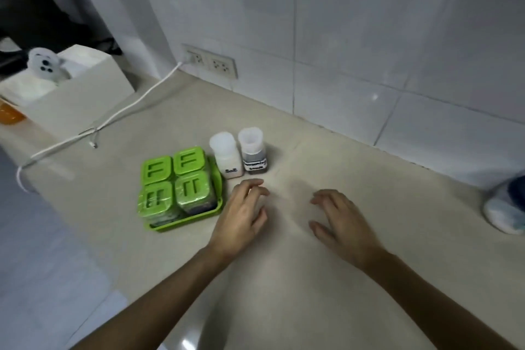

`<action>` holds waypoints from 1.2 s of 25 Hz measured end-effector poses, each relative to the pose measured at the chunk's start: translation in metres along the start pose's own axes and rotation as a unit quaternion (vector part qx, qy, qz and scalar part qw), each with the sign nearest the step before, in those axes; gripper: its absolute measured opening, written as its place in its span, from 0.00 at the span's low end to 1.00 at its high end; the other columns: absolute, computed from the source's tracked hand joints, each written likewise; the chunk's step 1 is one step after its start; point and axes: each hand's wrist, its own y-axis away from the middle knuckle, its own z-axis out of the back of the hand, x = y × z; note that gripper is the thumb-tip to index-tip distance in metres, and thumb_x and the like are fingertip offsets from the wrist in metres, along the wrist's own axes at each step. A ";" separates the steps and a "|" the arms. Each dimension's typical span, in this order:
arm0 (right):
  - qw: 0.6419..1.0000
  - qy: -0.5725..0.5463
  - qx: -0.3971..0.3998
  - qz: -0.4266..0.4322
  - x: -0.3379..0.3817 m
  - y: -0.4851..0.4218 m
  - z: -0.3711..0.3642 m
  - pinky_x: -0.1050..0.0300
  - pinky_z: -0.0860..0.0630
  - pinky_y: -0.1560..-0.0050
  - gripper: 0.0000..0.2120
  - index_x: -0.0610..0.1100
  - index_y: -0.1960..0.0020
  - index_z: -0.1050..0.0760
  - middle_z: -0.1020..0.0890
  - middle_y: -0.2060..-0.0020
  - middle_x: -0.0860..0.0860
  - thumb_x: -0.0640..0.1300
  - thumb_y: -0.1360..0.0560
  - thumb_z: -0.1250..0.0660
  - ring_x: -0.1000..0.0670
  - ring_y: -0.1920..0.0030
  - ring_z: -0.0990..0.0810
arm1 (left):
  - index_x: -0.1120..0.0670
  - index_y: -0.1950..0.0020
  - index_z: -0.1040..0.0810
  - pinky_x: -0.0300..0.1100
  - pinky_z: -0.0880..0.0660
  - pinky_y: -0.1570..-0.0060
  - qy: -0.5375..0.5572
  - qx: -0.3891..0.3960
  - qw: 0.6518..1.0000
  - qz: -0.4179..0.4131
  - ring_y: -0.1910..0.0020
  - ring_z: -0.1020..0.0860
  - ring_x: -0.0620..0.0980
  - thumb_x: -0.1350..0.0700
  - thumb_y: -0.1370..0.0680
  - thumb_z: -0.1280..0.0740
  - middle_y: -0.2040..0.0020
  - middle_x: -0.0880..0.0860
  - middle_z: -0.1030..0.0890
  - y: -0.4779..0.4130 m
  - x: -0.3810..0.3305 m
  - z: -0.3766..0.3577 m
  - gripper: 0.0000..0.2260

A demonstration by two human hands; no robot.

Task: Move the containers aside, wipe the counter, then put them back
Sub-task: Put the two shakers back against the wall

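A green tray [218,187] holds several green-lidded jars [173,182] on the beige counter [312,278]. Right of it stand a white salt bottle [227,158] and a clear bottle of dark spice [253,153], side by side. My left hand [241,213] hovers just in front of the two bottles, fingers apart, holding nothing. My right hand [341,221] is further right over bare counter, also empty with fingers spread. At the far right edge lies a white and blue cloth [505,207].
A white tissue box [74,94] with a small white figure [45,64] stands at the back left. A white cable [113,116] runs from the wall socket [210,61] across the counter. The tiled wall [369,51] borders the back; the counter's left edge drops to the floor.
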 end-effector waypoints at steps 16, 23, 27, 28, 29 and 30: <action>0.999 0.007 -0.023 -0.027 0.063 -0.151 0.007 0.51 0.27 0.43 0.26 0.46 0.33 0.32 0.23 0.39 0.46 0.52 0.28 0.30 0.42 0.45 0.22 | 0.51 0.31 0.31 0.45 0.29 0.42 -0.092 0.076 0.991 -0.061 0.41 0.26 0.55 0.52 0.25 0.31 0.38 0.55 0.28 -0.100 0.075 0.067 0.23; 0.992 0.089 -0.047 -0.075 -0.042 -0.029 0.072 0.53 0.32 0.43 0.24 0.47 0.35 0.30 0.21 0.43 0.49 0.54 0.28 0.31 0.44 0.45 0.23 | 0.44 0.36 0.28 0.38 0.27 0.47 -0.042 0.262 0.946 -0.184 0.45 0.25 0.44 0.46 0.28 0.29 0.40 0.46 0.24 -0.131 -0.027 0.048 0.22; 0.975 0.175 -0.036 -0.133 -0.116 0.018 0.114 0.52 0.35 0.43 0.27 0.47 0.34 0.31 0.21 0.42 0.47 0.60 0.27 0.34 0.43 0.44 0.24 | 0.43 0.40 0.25 0.39 0.24 0.48 0.037 0.271 0.942 -0.194 0.49 0.25 0.40 0.47 0.30 0.26 0.44 0.44 0.22 -0.150 -0.098 0.004 0.20; 0.972 0.171 -0.051 -0.155 -0.133 0.027 0.123 0.51 0.35 0.42 0.27 0.47 0.34 0.32 0.21 0.42 0.47 0.60 0.27 0.34 0.43 0.43 0.25 | 0.43 0.39 0.26 0.41 0.24 0.46 0.029 0.275 0.938 -0.208 0.48 0.25 0.42 0.47 0.30 0.26 0.43 0.44 0.23 -0.155 -0.116 -0.010 0.20; 0.968 0.164 -0.069 -0.175 -0.148 0.035 0.131 0.51 0.35 0.43 0.28 0.47 0.34 0.31 0.20 0.42 0.47 0.60 0.28 0.33 0.43 0.43 0.25 | 0.43 0.38 0.26 0.43 0.25 0.45 0.020 0.275 0.935 -0.222 0.46 0.25 0.44 0.47 0.30 0.27 0.43 0.45 0.23 -0.162 -0.133 -0.024 0.21; 0.965 0.163 -0.084 -0.187 -0.161 0.040 0.137 0.51 0.35 0.44 0.27 0.46 0.34 0.30 0.20 0.43 0.46 0.59 0.28 0.33 0.43 0.43 0.25 | 0.44 0.37 0.26 0.44 0.25 0.44 0.010 0.271 0.933 -0.235 0.45 0.26 0.46 0.47 0.29 0.27 0.42 0.46 0.23 -0.168 -0.150 -0.037 0.21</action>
